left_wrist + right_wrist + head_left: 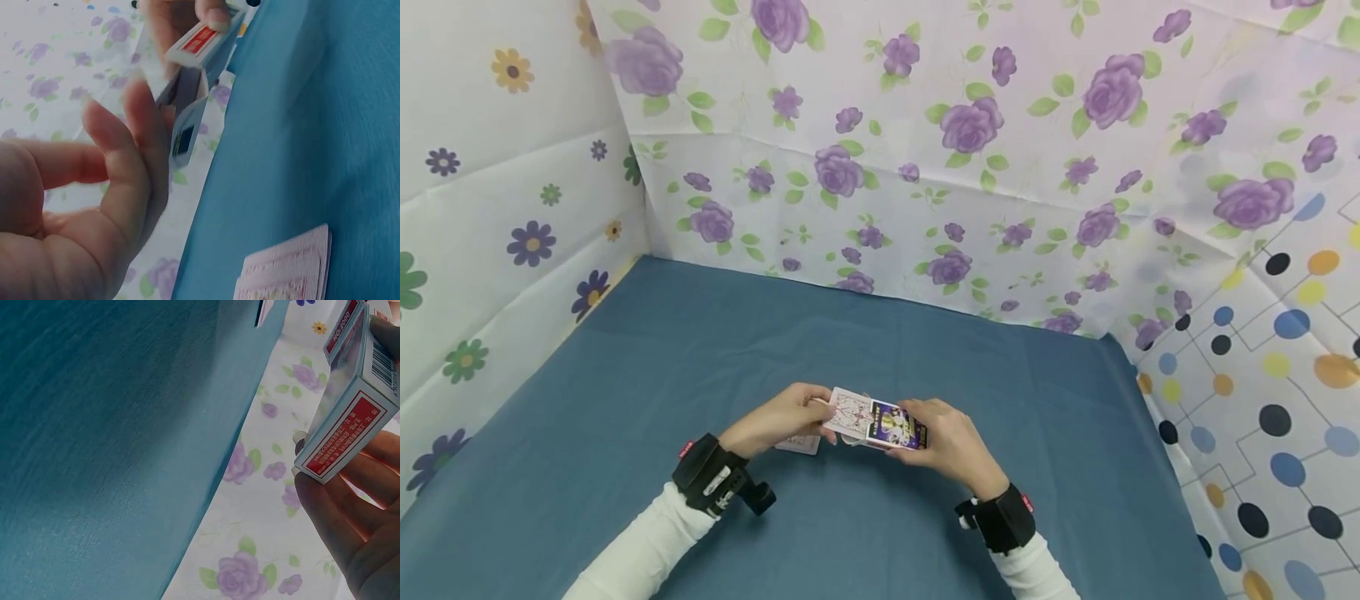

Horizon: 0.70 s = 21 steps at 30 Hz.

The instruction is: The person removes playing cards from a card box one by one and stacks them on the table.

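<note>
The box (897, 427) is gripped at its three o'clock end by the right hand (951, 442); it is probably light and crushable, best held by its narrow sides. At nine o'clock, cards (852, 412) are pinched by the left hand (778, 417), above the bench (737, 333).

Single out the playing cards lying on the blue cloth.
The stack partly behind the left hand in the head view; the other playing cards are held up at the open card box.

a makeshift booth, judging by the flowered sheets (895, 158) and dotted sheet (1285, 400) walling a blue cloth (737, 333).
</note>
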{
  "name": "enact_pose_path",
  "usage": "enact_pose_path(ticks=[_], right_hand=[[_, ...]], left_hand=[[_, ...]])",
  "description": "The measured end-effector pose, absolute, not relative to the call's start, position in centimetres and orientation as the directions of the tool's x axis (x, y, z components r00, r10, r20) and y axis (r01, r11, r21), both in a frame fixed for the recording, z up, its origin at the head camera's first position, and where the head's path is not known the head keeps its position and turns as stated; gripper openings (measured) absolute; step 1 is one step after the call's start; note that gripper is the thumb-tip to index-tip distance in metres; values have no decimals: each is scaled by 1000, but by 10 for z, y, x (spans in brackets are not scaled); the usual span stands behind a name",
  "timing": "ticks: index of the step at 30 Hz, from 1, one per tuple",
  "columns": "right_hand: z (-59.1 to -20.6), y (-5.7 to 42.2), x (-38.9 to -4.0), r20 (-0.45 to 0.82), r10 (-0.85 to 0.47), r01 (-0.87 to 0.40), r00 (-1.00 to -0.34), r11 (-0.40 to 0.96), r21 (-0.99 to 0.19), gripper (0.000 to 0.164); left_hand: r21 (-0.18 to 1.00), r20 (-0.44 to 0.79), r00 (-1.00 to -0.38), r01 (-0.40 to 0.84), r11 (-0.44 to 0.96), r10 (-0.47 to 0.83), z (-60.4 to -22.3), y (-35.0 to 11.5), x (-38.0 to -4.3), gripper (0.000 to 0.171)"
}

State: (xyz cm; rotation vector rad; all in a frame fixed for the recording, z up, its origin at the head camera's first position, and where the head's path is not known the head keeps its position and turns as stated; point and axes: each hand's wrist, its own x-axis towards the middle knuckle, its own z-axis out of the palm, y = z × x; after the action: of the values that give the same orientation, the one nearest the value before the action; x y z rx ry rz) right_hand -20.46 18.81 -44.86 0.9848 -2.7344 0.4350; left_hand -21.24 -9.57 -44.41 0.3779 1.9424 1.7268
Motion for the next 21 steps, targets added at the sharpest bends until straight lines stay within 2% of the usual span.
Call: enact_pose_path(ticks=[7, 12, 21], right_hand=[[-453, 191, -207, 295, -583, -646, -757, 736, -202, 61], [-455, 192, -207, 291, -579, -641, -761, 738, -208, 61], [-459, 194, -206, 264, -564, -619, -782, 753, -222, 62]], left_hand=[[984, -179, -865, -159, 83, 468, -447, -118, -216, 36], [977, -211, -904, -207, 50, 371, -446, -131, -220, 38], [968, -218, -957, -187, 167, 194, -456, -151, -238, 41]])
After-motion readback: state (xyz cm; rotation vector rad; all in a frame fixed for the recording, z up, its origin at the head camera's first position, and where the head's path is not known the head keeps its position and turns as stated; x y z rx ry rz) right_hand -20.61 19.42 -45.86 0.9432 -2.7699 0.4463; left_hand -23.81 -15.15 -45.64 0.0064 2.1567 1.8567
